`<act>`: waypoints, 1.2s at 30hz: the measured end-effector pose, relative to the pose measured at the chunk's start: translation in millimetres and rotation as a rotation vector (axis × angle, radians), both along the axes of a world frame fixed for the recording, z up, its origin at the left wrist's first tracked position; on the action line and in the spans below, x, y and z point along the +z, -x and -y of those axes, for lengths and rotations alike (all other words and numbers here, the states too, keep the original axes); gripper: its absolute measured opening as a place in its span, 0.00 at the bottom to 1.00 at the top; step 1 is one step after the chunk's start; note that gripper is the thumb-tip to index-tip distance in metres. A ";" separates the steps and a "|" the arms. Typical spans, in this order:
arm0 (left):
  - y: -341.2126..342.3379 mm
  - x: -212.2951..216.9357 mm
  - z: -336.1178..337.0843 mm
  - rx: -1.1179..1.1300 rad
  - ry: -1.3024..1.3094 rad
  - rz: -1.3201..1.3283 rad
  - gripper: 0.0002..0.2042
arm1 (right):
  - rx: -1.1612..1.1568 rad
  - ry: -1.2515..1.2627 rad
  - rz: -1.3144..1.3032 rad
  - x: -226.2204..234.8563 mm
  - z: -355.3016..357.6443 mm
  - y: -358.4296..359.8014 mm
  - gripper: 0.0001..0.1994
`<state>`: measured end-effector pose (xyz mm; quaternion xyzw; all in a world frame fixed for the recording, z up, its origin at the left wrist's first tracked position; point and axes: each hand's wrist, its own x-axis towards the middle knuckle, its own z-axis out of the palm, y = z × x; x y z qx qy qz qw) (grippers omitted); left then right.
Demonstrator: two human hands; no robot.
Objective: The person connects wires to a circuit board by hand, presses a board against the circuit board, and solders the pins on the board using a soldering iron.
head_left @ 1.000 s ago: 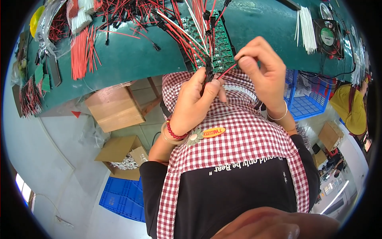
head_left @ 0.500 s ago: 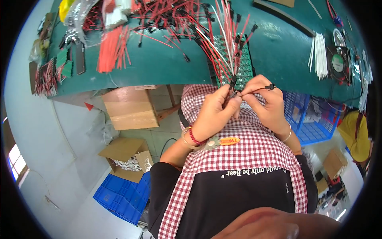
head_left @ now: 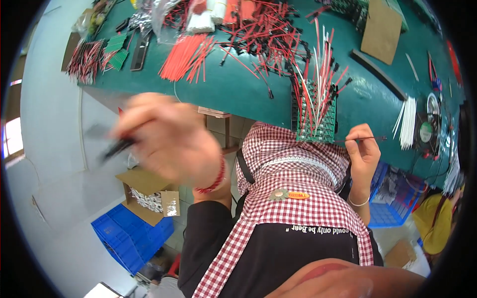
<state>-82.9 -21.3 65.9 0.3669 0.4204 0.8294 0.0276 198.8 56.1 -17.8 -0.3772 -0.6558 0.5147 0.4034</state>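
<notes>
My left hand (head_left: 171,141) is raised out to the left, beyond the table's front edge, and smeared by motion. From its fingers sticks a short black thing (head_left: 118,148), too blurred to name. My right hand (head_left: 365,151) is at the table's front edge, its thumb and fingertips pinching a thin dark-red wire (head_left: 368,138) that has a small dark end on the right. Just left of that hand lies a green circuit board panel (head_left: 314,135) with rows of parts. Red, white and black wires (head_left: 318,87) with black connectors stand up from it in a bunch.
On the green table (head_left: 238,102) lie a heap of red-and-black connector wires (head_left: 271,37), red tubes (head_left: 186,57), white tubes (head_left: 406,121), a dark bar (head_left: 378,74) and a small fan (head_left: 428,131). Below stand an open carton (head_left: 149,193) and blue crates (head_left: 126,236).
My hands, together at the board's near edge before, are now apart. The left has swung far left with the black thing; the right has shifted right, still pinching a wire. The view has shifted too.
</notes>
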 end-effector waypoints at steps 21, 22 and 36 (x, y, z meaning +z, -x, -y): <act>-39.9 43.3 5.4 -0.040 -0.172 -0.379 0.07 | 0.020 -0.078 0.215 -13.6 -16.7 4.7 0.03; -35.6 38.0 13.0 -0.043 -0.156 -0.351 0.07 | 0.051 -0.061 0.203 -17.3 -17.9 8.3 0.03; -41.4 -53.6 17.4 -0.053 0.404 -0.001 0.11 | 0.076 -0.150 0.234 -37.6 -18.0 13.2 0.04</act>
